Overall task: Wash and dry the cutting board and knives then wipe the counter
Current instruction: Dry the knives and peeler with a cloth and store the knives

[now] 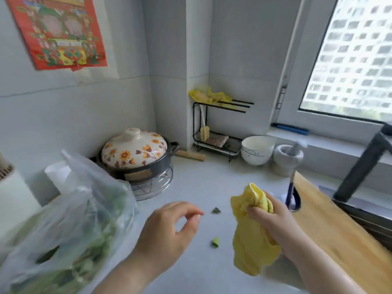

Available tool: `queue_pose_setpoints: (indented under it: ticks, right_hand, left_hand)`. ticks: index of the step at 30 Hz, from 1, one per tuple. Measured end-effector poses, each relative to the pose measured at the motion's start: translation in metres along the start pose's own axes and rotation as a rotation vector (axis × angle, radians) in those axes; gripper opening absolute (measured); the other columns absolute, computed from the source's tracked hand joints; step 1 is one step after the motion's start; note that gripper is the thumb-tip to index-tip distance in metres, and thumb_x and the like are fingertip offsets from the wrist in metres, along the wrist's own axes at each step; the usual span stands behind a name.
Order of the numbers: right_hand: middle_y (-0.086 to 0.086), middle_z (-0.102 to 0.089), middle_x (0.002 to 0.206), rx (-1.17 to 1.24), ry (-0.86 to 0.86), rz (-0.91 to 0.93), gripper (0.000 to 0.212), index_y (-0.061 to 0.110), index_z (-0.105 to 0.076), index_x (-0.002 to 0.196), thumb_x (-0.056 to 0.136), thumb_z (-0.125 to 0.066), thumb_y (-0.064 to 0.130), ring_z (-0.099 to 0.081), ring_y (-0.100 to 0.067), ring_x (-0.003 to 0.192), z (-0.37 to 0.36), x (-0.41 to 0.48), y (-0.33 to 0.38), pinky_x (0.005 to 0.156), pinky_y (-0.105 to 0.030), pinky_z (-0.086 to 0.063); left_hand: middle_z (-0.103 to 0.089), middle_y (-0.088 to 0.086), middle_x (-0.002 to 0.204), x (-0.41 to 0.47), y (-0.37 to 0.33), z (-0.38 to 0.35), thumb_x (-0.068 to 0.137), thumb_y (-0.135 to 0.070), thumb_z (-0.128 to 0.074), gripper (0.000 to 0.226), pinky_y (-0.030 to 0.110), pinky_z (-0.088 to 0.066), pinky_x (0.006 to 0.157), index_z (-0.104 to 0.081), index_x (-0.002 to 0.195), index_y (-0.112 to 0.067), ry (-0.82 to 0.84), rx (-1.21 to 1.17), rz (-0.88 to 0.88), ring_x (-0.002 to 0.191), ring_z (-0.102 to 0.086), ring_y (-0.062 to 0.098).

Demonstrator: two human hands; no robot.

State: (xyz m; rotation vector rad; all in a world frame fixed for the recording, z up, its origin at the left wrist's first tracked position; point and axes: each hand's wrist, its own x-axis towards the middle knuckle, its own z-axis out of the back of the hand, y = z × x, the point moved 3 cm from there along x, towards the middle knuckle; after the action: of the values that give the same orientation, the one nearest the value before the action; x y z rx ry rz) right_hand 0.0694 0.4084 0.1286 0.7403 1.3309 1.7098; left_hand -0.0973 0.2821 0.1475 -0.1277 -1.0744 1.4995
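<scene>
Right grip [273, 219] clenches the yellow cloth [252, 247], left grip [167, 228] loosely curled and empty; wiping the counter [201, 181] seems in hand, cutting board [339, 230] at the cloth's three o'clock, green scraps [216, 210] at nine o'clock to sweep next.

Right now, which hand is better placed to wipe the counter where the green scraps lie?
Right. The right hand grips the yellow cloth just beside the green scraps on the counter; the left hand hovers nearby, holding nothing.
</scene>
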Motion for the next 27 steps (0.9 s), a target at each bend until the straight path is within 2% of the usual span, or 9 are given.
queue_pose_setpoints:
  ticks: [5,7,9,12,14,16,18,21,27]
  right_hand:
    - [0.0,-0.06,0.077,-0.022,-0.197,-0.037,0.026,0.028,-0.056,0.079,0.084,-0.058,0.003,-0.054,-0.014,0.072,0.094,-0.05,-0.044,0.066,-0.026,-0.045]
    - [0.003,-0.058,0.08,-0.033,-0.235,-0.069,0.026,0.031,-0.053,0.081,0.085,-0.058,0.006,-0.052,-0.01,0.073,0.137,-0.073,-0.066,0.065,-0.022,-0.041]
    - [0.003,-0.057,0.084,-0.029,-0.285,-0.127,0.026,0.034,-0.05,0.082,0.086,-0.059,0.01,-0.052,-0.01,0.077,0.182,-0.097,-0.087,0.064,-0.023,-0.041]
    - [0.002,-0.057,0.083,-0.041,-0.387,-0.192,0.023,0.032,-0.051,0.08,0.086,-0.059,0.011,-0.053,-0.013,0.075,0.244,-0.133,-0.118,0.061,-0.023,-0.04]
    - [0.0,-0.058,0.079,-0.057,-0.464,-0.207,0.022,0.027,-0.053,0.077,0.085,-0.059,0.009,-0.053,-0.016,0.072,0.277,-0.154,-0.134,0.06,-0.023,-0.041]
    - [-0.001,-0.057,0.077,-0.065,-0.519,-0.234,0.02,0.025,-0.053,0.075,0.086,-0.058,0.009,-0.052,-0.017,0.071,0.304,-0.17,-0.15,0.061,-0.023,-0.04]
    - [-0.002,-0.057,0.076,-0.073,-0.545,-0.265,0.02,0.024,-0.053,0.074,0.085,-0.059,0.008,-0.052,-0.02,0.072,0.323,-0.182,-0.165,0.062,-0.024,-0.04]
    - [0.0,-0.057,0.076,-0.063,-0.534,-0.31,0.02,0.025,-0.053,0.075,0.085,-0.059,0.009,-0.052,-0.015,0.07,0.337,-0.191,-0.183,0.06,-0.023,-0.04]
    - [0.001,-0.056,0.074,-0.056,-0.485,-0.375,0.016,0.024,-0.053,0.076,0.086,-0.059,0.013,-0.051,-0.01,0.068,0.334,-0.192,-0.206,0.058,-0.023,-0.04]
  left_hand:
    - [-0.054,-0.037,0.096,-0.019,-0.036,-0.114,0.062,-0.057,-0.035,0.026,0.013,-0.045,0.074,-0.049,0.083,-0.062,0.226,-0.069,0.095,0.084,-0.058,-0.004]
    - [-0.054,-0.043,0.089,-0.028,-0.056,-0.157,0.059,-0.06,-0.033,0.025,0.01,-0.043,0.073,-0.049,0.077,-0.069,0.33,-0.062,0.121,0.086,-0.056,-0.007]
    - [-0.057,-0.041,0.076,-0.039,-0.079,-0.199,0.068,-0.055,-0.044,0.014,0.004,-0.038,0.068,-0.057,0.067,-0.057,0.442,-0.027,0.137,0.081,-0.054,-0.012]
    - [-0.058,-0.032,0.067,-0.056,-0.109,-0.256,0.087,-0.03,-0.054,0.024,0.005,-0.037,0.065,-0.05,0.067,-0.044,0.573,0.062,0.128,0.071,-0.052,-0.013]
    - [-0.058,-0.024,0.076,-0.065,-0.125,-0.289,0.089,-0.03,-0.051,0.024,0.012,-0.041,0.073,-0.047,0.069,-0.043,0.681,0.119,0.13,0.082,-0.055,-0.006]
    - [-0.06,-0.018,0.094,-0.071,-0.141,-0.319,0.091,-0.031,-0.047,0.014,0.019,-0.043,0.08,-0.057,0.083,-0.038,0.769,0.172,0.146,0.097,-0.057,0.005]
    - [-0.061,-0.008,0.113,-0.073,-0.152,-0.347,0.093,-0.03,-0.044,0.022,0.021,-0.041,0.08,-0.061,0.106,-0.028,0.844,0.291,0.084,0.107,-0.055,0.012]
    - [-0.055,-0.004,0.127,-0.067,-0.157,-0.379,0.095,-0.024,-0.041,0.029,0.025,-0.04,0.09,-0.056,0.121,-0.025,0.929,0.456,-0.056,0.117,-0.05,0.017]
    - [-0.048,0.009,0.126,-0.06,-0.156,-0.419,0.094,-0.012,-0.044,0.038,0.034,-0.032,0.09,-0.05,0.132,-0.02,1.174,0.761,-0.436,0.12,-0.037,0.027]
